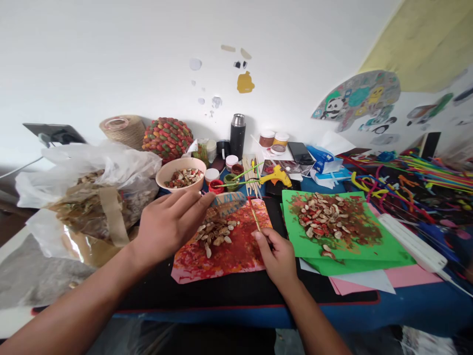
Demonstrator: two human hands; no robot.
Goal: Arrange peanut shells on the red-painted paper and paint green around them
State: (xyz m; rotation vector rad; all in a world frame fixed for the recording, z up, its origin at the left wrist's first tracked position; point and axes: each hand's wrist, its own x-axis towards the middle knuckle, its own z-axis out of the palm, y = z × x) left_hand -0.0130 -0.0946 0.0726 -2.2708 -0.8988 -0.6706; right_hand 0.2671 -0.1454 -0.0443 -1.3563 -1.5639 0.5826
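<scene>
Red and brown paint smears a pink paper sheet [244, 246] lying on a black mat with a red edge [229, 295], mid-counter. Tan, curved peanut shells [217, 230] sit heaped on the sheet's left half.

Right hand [277, 256]: thumb and fingers pinched on a slim wooden paintbrush [255, 218], over the sheet's right side. Brush tilted, its red tip pointing away to the far side.

Left hand [173, 222]: above the sheet's far left part, back of the hand to the viewer, fingers drawn together. Cannot tell whether they grip anything. Fingertips near an open jar of red paint [216, 186]; an open jar of green paint [232, 183] stands just right of that.

Far left of the sheet, a round peach-coloured bowl [161, 176] holds more shells, some reddish. Beyond it, a ball covered in red, green and orange pieces [168, 139], beside a tan twine spool [127, 132]. Left side: a crumpled translucent plastic bag [40, 182].

Far of the brush, a yellow glue gun [277, 178]; farther, a black flask with a steel cap [237, 138].

Right: a paint-stained green paper sheet [393, 252] bearing a second heap of shells, tan and red [325, 214]. Right of it, a long white power strip [412, 241].
</scene>
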